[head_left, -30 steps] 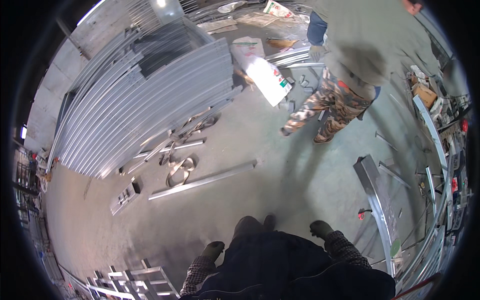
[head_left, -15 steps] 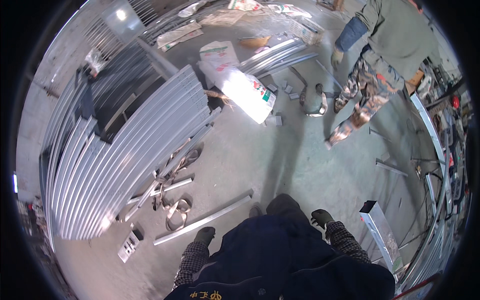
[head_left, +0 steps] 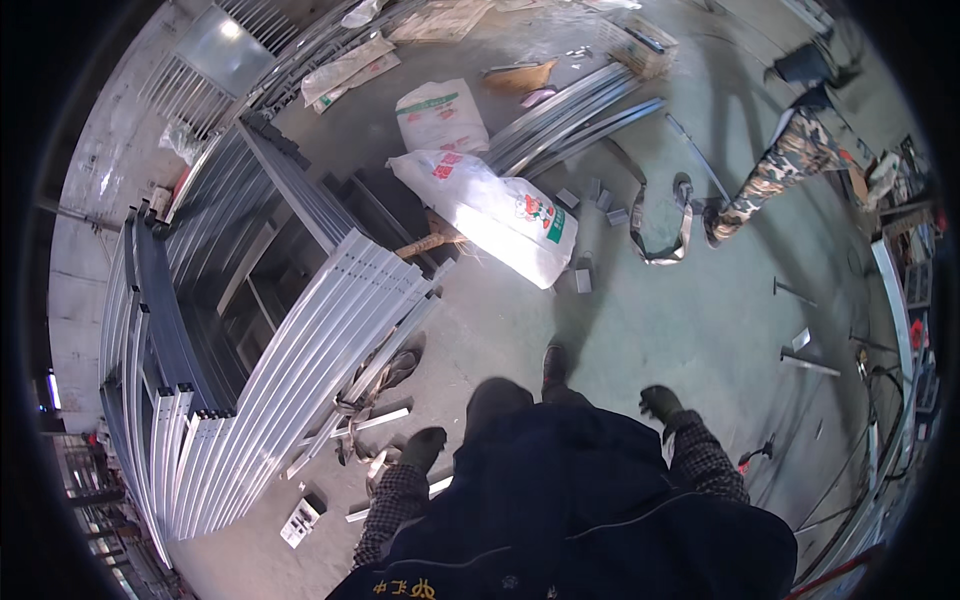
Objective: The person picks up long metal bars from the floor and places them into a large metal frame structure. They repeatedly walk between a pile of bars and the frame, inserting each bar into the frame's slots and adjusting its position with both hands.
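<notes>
My left hand [head_left: 424, 449], in a dark glove, hangs at my left side with loosely bent fingers and nothing in it. Below and beside it lies a metal bar [head_left: 440, 487], partly hidden by my arm. My right hand [head_left: 660, 403], gloved too, hangs out to my right above bare floor, its fingers partly spread and holding nothing. Left of me stands a large stack of long silvery metal profiles [head_left: 290, 390]. Between the stack and my left hand, a strap [head_left: 350, 415] lies by a short metal bar [head_left: 385, 420].
White printed sacks [head_left: 490, 205] lie ahead, beside a bundle of metal tubes [head_left: 570, 115]. A looped strap [head_left: 660, 255] and small metal blocks [head_left: 605, 200] lie on the floor. A person in camouflage trousers [head_left: 790, 160] is at the far right. Metal stock lines the right edge [head_left: 890, 290].
I have stepped forward, and my view has shifted; the stack and sacks sit lower and farther right. The other person has moved away to the right. Both my hands still hang without anything in them.
</notes>
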Motion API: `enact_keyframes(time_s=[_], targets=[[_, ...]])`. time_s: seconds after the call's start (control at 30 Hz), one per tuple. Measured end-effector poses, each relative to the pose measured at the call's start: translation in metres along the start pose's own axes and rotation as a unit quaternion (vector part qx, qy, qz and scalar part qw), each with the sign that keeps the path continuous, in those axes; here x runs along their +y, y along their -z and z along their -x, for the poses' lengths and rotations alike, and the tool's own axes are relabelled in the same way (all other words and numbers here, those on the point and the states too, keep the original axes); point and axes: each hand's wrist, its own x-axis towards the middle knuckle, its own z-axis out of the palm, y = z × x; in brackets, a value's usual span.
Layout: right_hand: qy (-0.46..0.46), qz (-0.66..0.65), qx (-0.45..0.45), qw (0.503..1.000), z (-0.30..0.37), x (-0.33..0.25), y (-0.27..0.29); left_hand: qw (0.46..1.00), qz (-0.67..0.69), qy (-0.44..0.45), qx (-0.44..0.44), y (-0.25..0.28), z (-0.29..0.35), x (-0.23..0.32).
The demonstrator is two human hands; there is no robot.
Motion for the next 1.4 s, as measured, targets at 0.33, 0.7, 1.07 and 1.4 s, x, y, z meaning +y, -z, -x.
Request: enact_keyframes(time_s=[0.33,0.7,1.07,1.4], targets=[[0.095,-0.045,0.057,0.993,-0.072,-0.321,0.04,0.983,-0.046,-0.175,0.039,0.05,-0.126,0.249],[0.019,-0.257,0.028,0.966,-0.135,-0.337,-0.007,0.974,-0.034,-0.225,-0.001,0.131,-0.22,0.47],[0.066,-0.127,0.038,0.989,-0.201,-0.492,-0.001,0.986,0.033,-0.163,0.032,0.169,-0.268,0.471],[0.13,0.296,-0.003,0.946,-0.219,-0.587,-0.003,0.988,0.086,-0.089,0.096,0.187,-0.267,0.474]])
